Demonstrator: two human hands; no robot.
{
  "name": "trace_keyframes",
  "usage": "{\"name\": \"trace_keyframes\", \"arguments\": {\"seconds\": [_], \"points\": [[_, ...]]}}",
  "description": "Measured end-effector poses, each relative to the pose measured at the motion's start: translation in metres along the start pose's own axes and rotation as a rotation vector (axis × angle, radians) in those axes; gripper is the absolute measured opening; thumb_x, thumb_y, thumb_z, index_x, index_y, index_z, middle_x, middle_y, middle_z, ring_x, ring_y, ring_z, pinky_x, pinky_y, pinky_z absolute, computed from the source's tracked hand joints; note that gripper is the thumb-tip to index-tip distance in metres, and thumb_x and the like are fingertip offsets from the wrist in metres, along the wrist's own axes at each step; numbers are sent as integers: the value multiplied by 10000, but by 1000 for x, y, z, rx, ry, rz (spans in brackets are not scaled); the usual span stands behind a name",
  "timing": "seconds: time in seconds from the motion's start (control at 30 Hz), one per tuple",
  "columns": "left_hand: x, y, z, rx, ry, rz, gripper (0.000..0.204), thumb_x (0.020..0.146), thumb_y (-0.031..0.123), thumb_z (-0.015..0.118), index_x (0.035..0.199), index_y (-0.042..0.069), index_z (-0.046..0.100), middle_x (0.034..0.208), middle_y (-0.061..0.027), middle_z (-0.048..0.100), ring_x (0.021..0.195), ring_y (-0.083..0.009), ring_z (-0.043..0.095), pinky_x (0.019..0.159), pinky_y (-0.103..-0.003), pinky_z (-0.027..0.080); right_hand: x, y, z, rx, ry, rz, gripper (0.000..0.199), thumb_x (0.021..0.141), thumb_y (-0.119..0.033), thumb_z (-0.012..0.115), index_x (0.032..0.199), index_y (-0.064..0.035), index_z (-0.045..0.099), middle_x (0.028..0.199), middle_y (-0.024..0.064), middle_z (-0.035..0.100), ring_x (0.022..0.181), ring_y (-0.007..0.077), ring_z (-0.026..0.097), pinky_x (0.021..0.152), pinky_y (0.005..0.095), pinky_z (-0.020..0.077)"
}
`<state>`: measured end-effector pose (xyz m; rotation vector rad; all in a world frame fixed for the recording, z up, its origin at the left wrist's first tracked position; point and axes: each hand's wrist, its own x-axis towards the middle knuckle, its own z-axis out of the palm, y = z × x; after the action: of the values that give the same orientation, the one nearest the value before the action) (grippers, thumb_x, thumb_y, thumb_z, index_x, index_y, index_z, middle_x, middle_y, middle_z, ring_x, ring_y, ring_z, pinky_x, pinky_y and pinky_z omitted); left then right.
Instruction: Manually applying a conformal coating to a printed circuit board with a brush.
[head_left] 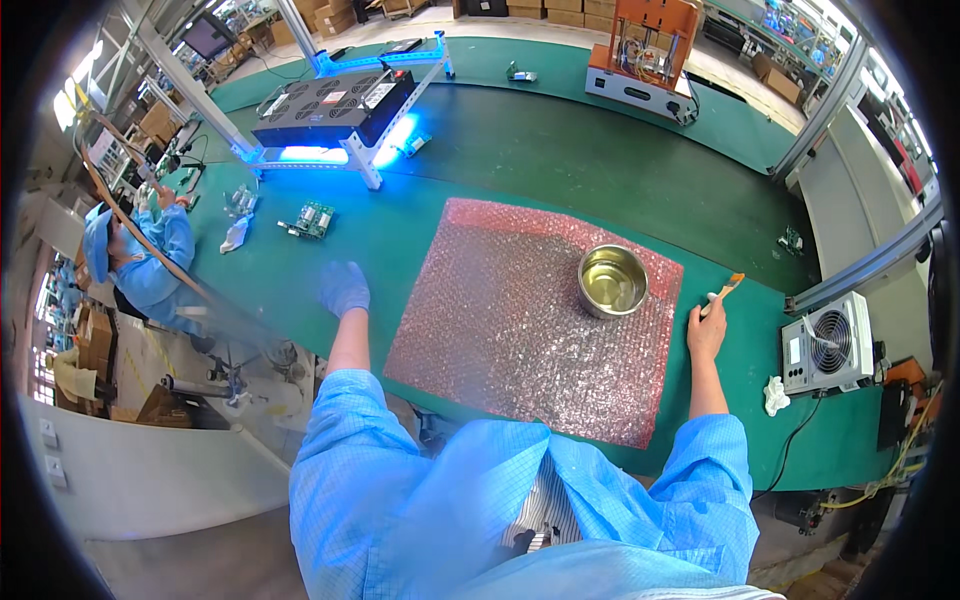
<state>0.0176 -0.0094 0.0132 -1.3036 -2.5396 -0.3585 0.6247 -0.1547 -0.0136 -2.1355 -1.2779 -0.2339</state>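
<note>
A pink bubble-wrap sheet (520, 320) lies on the green bench (600, 160) in front of me. A round metal bowl (612, 281) holding clear liquid stands on its far right part. My right hand (706, 326), bare, rests just off the sheet's right edge and grips a small wooden-handled brush (729, 289) whose bristles point up and away. My left hand (344, 287), in a pale blue glove, reaches out over the green surface left of the sheet, fingers loosely spread and holding nothing. A green circuit board (314, 219) lies beyond it.
A lamp unit on a white frame glows blue (335, 110) at the back left. An orange-framed device (645, 55) stands at the back, a small fan unit (826, 344) at the right edge with a white rag (776, 395). Another person in blue (140, 260) works at the left.
</note>
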Motion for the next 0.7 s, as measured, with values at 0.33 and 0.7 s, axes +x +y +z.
{"name": "trace_keyframes", "arguments": {"seconds": [0.33,0.7], "points": [[0,0,2,11,14,14,390,883,381,438,1065,52,542,1103,-154,545,1054,-303,516,874,-440,407,1,-1,-1,22,11,-7,311,773,-106,581,1056,-5,501,1003,194,568,959,361,530,819,437,423],[-1,2,-3,37,21,23,378,888,376,434,1049,53,549,1100,-157,552,1032,-305,542,844,-435,435,1,-3,-2,19,5,11,308,777,-116,578,1057,-10,504,1004,191,570,962,358,531,821,433,424]]}}
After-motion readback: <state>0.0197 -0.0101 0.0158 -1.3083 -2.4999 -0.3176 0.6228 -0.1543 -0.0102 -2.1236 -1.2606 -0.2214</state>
